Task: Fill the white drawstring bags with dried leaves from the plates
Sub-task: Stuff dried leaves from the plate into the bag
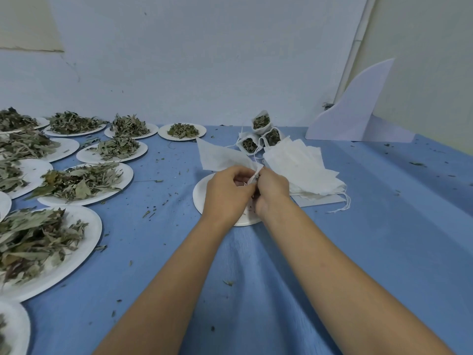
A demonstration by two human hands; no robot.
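Observation:
My left hand (226,193) and my right hand (270,192) meet over a nearly bare white plate (201,198) at the table's middle. Both pinch the mouth of a flat white drawstring bag (220,156) that stretches away from my fingers. To the right lies a stack of empty white bags (304,165) with loose strings. Behind it stand three filled bags (261,123), open-topped, with dried leaves showing. Several white plates heaped with dried leaves (79,181) cover the left side.
A blue cloth (384,226) covers the table, dotted with leaf crumbs. A small plate of leaves (182,131) sits at the back centre. A white curved board (355,111) leans at the wall, back right.

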